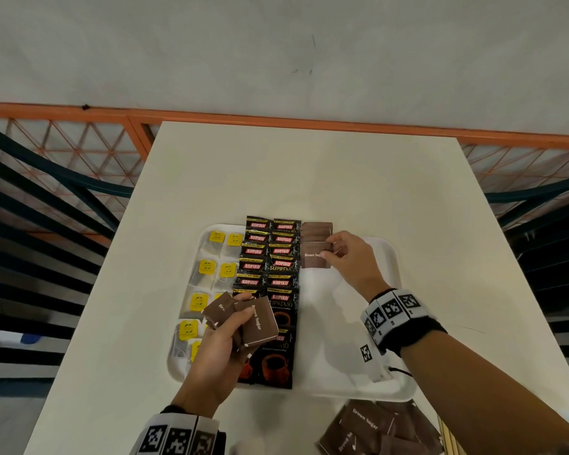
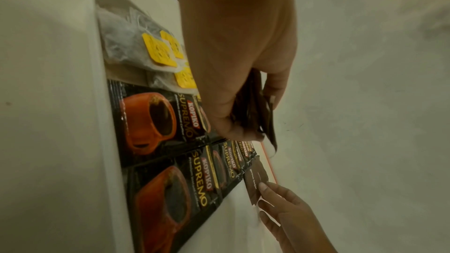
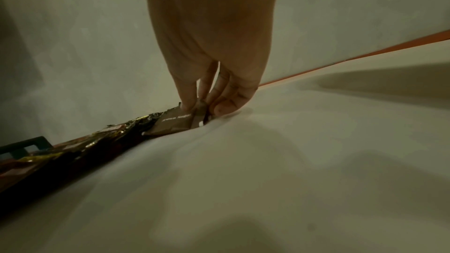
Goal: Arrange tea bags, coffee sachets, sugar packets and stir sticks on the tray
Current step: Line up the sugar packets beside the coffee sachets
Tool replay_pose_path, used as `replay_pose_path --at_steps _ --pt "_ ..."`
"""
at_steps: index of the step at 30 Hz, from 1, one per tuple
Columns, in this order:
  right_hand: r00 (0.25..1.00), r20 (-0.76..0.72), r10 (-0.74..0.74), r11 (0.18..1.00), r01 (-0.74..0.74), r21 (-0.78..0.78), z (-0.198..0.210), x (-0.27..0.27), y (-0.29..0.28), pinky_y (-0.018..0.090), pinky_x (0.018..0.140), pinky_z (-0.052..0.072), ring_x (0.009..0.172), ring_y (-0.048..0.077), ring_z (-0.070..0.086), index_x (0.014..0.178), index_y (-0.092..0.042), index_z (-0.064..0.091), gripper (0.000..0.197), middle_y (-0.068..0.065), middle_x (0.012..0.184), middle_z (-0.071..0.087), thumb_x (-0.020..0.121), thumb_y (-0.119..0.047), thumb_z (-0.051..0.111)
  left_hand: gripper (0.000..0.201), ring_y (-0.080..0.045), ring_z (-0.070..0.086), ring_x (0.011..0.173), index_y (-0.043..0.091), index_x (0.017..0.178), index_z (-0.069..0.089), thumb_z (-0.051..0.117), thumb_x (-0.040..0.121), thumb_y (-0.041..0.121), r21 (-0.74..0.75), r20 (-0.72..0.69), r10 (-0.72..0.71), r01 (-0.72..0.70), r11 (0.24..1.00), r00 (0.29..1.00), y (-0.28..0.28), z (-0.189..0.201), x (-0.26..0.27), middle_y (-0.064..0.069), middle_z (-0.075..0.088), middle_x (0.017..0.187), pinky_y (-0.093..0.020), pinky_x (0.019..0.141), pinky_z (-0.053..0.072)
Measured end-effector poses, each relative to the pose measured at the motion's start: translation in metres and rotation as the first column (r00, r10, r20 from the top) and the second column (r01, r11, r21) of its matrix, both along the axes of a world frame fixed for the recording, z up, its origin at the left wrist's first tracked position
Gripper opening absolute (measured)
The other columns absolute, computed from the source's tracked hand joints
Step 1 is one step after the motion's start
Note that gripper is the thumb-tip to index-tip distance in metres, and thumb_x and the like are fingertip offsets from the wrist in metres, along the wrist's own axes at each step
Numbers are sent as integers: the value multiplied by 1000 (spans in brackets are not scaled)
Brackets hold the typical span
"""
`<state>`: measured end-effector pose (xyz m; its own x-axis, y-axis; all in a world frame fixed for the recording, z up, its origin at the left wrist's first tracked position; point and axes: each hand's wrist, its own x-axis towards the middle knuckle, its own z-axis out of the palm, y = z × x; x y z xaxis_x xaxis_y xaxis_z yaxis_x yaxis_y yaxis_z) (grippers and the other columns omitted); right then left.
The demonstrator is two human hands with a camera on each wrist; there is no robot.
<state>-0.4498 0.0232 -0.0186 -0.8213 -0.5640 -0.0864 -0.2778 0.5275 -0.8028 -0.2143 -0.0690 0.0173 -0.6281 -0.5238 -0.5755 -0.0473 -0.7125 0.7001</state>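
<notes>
Fingertips (image 1: pixel 329 242) of the right hand (image 1: pixel 352 257) pinch one flat brown paper sugar packet (image 1: pixel 314 256); left hand (image 1: pixel 217 349) grips spare sugar packets (image 1: pixel 255 321); light, soft paper, better held at an edge

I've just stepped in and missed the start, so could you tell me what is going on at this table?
A person is filling a white tray with drink supplies. Tea bags fill its left side and coffee sachets the middle. The right hand is setting a brown sugar packet down beside the sachets at the tray's far end, on a short column of packets. The left hand holds several more sugar packets. A loose pile of packets lies on the table nearby.
</notes>
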Motion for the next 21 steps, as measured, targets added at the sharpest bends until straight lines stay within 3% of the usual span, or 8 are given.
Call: replay_pose_path --at_steps 3,7,9,11,14,16,21 --pt "999 -7 -41 999 41 18 0 2 3 20 70 45 74 20 58 104 -12 60 29 5 95 56 77 -12 71 26 -17 65 87 20 106 62 49 89 5 -6 -26 13 -13 1000 1000 1 2 0 -1 73 90 -27 63 54" --pt "996 -27 -81 997 81 14 11 18 8 14 67 41 66 7 53 104 -11 59 21 2 97 56 84 -13 64 31 -20 61 91 15 105 62 45 87 -1 48 -73 51 -48 998 996 1 6 0 -3 71 92 -37 78 48" --pt "999 26 -38 999 37 12 23 33 11 8 65 41 70 6 54 96 -14 61 10 -2 89 61 86 -16 61 34 -19 63 88 16 107 63 44 86 -3 37 -87 35 -32 999 996 2 7 0 -3 71 95 -34 74 50" --pt "983 161 91 994 -100 50 36 53 13 10 63 42 72 9 58 94 -17 61 10 -5 83 62 90 -25 57 34 -14 67 79 17 106 62 44 86 -5 15 -92 25 -24 1000 995 3 7 -2 -2 72 92 -27 62 54" --pt "836 464 294 942 -335 6 51 77 16 18 58 47 72 13 62 99 -10 61 29 1 85 65 90 -37 53 33 -11 70 76 17 106 60 48 87 -6 -7 -99 22 -23 1000 995 5 7 -6 -1 74 87 -22 56 55" --pt "719 601 349 923 -374 -89 54 88 17 20 57 49 71 12 62 102 -9 61 27 4 89 67 87 -31 60 33 -13 70 79 18 108 60 51 86 -6 -35 -93 17 -20 999 996 6 7 -7 -2 74 88 -22 60 56" --pt "656 668 350 936 -277 -218 49 91 18 22 63 55 68 10 64 105 -4 59 17 4 86 66 88 -6 58 30 -15 70 83 15 107 60 53 85 -4 -53 -90 9 -14 998 996 9 7 -5 -4 74 90 -21 61 56"
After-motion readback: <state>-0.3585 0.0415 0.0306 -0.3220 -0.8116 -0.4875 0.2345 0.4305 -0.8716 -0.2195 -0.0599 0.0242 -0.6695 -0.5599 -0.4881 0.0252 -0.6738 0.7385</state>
